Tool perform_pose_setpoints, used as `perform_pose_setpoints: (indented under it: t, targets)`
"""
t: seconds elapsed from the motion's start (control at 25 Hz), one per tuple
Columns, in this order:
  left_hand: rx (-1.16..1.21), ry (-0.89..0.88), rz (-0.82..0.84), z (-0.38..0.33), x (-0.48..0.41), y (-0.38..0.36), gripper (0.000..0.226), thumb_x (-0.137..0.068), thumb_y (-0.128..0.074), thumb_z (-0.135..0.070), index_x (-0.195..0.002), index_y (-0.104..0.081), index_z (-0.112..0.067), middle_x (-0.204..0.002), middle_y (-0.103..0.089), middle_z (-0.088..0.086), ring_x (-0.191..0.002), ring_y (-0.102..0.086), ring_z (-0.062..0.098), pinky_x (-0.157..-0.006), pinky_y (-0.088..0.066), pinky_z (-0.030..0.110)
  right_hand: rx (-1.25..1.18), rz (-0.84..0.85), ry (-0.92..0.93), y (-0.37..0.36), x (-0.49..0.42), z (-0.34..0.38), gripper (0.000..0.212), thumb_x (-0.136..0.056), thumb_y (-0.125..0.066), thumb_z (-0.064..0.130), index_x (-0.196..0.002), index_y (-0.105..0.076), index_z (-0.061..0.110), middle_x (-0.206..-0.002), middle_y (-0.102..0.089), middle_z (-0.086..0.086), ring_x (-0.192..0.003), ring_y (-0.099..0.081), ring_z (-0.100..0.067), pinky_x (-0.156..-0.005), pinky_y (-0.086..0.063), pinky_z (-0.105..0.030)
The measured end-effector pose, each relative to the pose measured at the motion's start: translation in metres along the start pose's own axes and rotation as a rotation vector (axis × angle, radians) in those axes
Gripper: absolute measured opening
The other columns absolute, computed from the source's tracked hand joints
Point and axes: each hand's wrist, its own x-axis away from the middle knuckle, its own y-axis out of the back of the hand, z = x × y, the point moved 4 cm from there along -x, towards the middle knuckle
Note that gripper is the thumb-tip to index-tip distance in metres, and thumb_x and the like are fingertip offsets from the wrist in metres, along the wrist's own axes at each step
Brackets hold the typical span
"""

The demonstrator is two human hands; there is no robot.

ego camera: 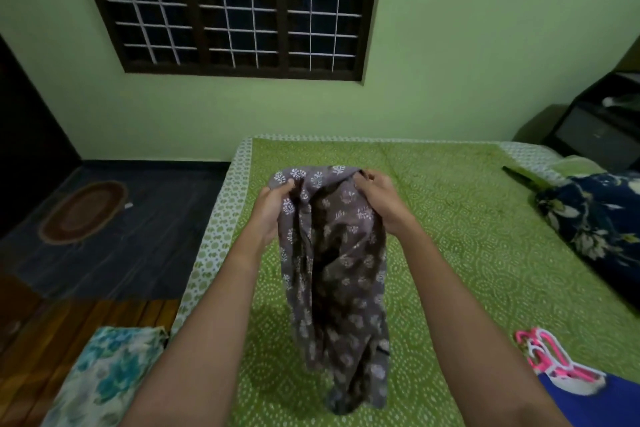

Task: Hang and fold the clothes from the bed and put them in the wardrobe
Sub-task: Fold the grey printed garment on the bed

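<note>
My left hand and right hand each have a closed grip on the top of the grey printed garment, which hangs over the bed. Early going, I judge: the hangers near right lie unused on a blue garment.

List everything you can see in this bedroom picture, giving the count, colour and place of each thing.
Printed garment: one, grey-brown with white motifs, held up over the bed.
Bedsheet: one, green with a white pattern, covering the bed.
Teal floral cloth: one, teal and cream, lower left beside the bed.
Hangers: a bunch, count unclear, pink and white, near right on the bed.
Blue cloth: one, blue, by the hangers.
Navy floral fabric: one, far right.
Window: one, dark frame, white grille, green wall.
Oval rug: one, brown, floor at left.
Left hand: grips the garment's top left.
Right hand: grips its top right.
</note>
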Motion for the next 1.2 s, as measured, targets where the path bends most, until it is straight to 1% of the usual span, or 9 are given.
perform_pose_setpoints:
  t: [0.2, 0.32, 0.44, 0.56, 0.72, 0.84, 0.92, 1.0, 1.2]
  targets:
    - [0.21, -0.11, 0.215, -0.034, 0.003, -0.013, 0.014, -0.093, -0.05, -0.013, -0.095, -0.061, -0.004, -0.077, -0.072, 0.006, -0.072, -0.069, 0.017, -0.066, -0.057, 0.028, 0.616, 0.374, -0.078, -0.021, 0.013, 0.0, 0.021, -0.084, -0.067, 0.039, -0.092, -0.055, 0.023, -0.089, -0.061, 0.006, -0.082, -0.057, -0.013, -0.067, -0.045, -0.015]
    - [0.158, -0.154, 0.332, -0.041, 0.014, -0.022, 0.017, -0.094, -0.049, -0.018, -0.102, -0.061, -0.009, -0.088, -0.073, 0.003, -0.085, -0.069, 0.016, -0.079, -0.056, 0.029, 0.299, 0.429, -0.305, -0.026, 0.025, 0.0, 0.033, -0.085, -0.064, 0.037, -0.112, -0.056, 0.02, -0.114, -0.062, 0.003, -0.102, -0.058, -0.018, -0.099, -0.044, -0.032]
    - [-0.049, -0.103, 0.296, -0.025, 0.009, -0.012, 0.028, -0.091, -0.05, -0.041, -0.101, -0.067, -0.021, -0.109, -0.069, 0.002, -0.105, -0.062, 0.018, -0.092, -0.047, 0.036, -0.223, 0.36, -0.287, -0.023, 0.025, 0.025, 0.038, -0.071, -0.069, 0.034, -0.102, -0.061, 0.014, -0.091, -0.072, -0.004, -0.082, -0.068, -0.021, -0.084, -0.054, -0.036]
    - [-0.202, 0.016, -0.013, 0.004, -0.006, 0.019, 0.042, -0.096, -0.036, -0.05, -0.091, -0.067, -0.022, -0.122, -0.06, 0.009, -0.112, -0.054, 0.026, -0.098, -0.04, 0.043, -0.762, 0.126, -0.138, -0.004, 0.009, 0.036, 0.043, -0.079, -0.063, 0.042, -0.106, -0.061, 0.009, -0.091, -0.071, -0.011, -0.084, -0.068, -0.027, -0.085, -0.053, -0.041]
    - [-0.212, 0.188, -0.169, 0.042, -0.005, 0.038, 0.045, -0.1, -0.031, -0.04, -0.097, -0.061, -0.007, -0.097, -0.06, 0.015, -0.078, -0.055, 0.025, -0.067, -0.044, 0.03, -0.41, 0.187, -0.447, -0.019, 0.01, -0.017, 0.055, -0.087, -0.054, 0.051, -0.118, -0.057, 0.004, -0.107, -0.066, -0.018, -0.1, -0.063, -0.029, -0.1, -0.044, -0.048]
    - [-0.347, 0.079, -0.316, 0.046, 0.004, 0.042, 0.039, -0.099, -0.039, -0.034, -0.099, -0.061, -0.002, -0.089, -0.056, 0.012, -0.074, -0.05, 0.024, -0.065, -0.036, 0.03, -0.575, 0.168, -0.516, -0.029, 0.012, -0.02, 0.041, -0.091, -0.054, 0.035, -0.111, -0.052, 0.0, -0.088, -0.063, -0.014, -0.085, -0.059, -0.027, -0.105, -0.04, -0.044]
    - [-0.478, 0.006, -0.387, 0.045, 0.007, 0.049, 0.039, -0.097, -0.043, -0.033, -0.097, -0.061, 0.002, -0.089, -0.059, 0.016, -0.083, -0.054, 0.029, -0.069, -0.036, 0.032, -0.766, 0.127, -0.456, -0.029, 0.005, -0.008, 0.036, -0.082, -0.066, 0.029, -0.102, -0.047, 0.007, -0.083, -0.059, -0.01, -0.077, -0.056, -0.023, -0.092, -0.052, -0.039]
    - [-0.323, 0.136, -0.275, 0.057, 0.003, 0.051, 0.049, -0.096, -0.043, -0.042, -0.095, -0.063, 0.003, -0.096, -0.063, 0.023, -0.085, -0.058, 0.031, -0.073, -0.043, 0.037, -0.909, 0.143, -0.352, -0.028, 0.005, 0.01, 0.029, -0.082, -0.068, 0.024, -0.096, -0.045, 0.013, -0.079, -0.058, -0.009, -0.064, -0.059, -0.02, -0.064, -0.06, -0.03]
    - [-0.298, 0.5, 0.013, 0.074, 0.031, 0.043, 0.089, -0.086, -0.013, -0.074, -0.112, -0.061, -0.004, -0.118, -0.059, 0.027, -0.106, -0.056, 0.038, -0.085, -0.04, 0.044, -0.883, 0.068, -0.212, -0.035, 0.017, 0.045, 0.01, -0.086, -0.062, 0.002, -0.077, -0.057, 0.005, -0.073, -0.061, -0.012, -0.058, -0.064, -0.017, -0.045, -0.054, -0.022]
